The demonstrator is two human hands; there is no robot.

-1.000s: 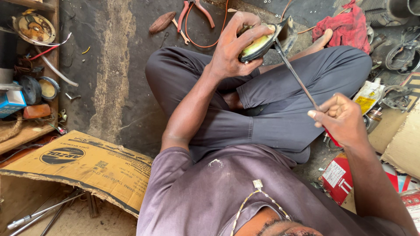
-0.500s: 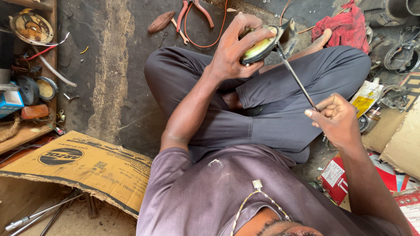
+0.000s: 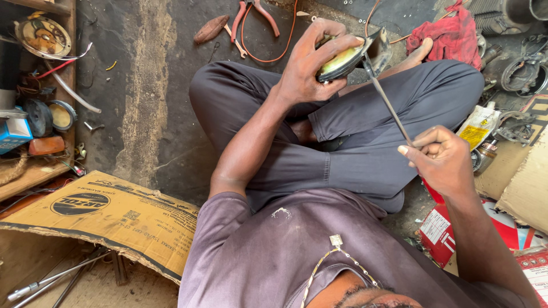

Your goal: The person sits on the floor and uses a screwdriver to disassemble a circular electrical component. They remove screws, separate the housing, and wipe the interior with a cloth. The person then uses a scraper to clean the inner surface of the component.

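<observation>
Gripping round part (image 3: 345, 59) (mostly hidden), left hand (image 3: 311, 65); rod (image 3: 388, 102) tip unclear.

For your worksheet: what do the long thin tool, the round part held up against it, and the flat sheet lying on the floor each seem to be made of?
Thin tool, held in the right hand: probably steel, a grey, dull, straight shaft.
Round part, held in the left hand: seemingly metal with a yellowish face, its rim dark and worn.
Flat sheet: cardboard, matt brown, with a torn, ragged edge.
</observation>
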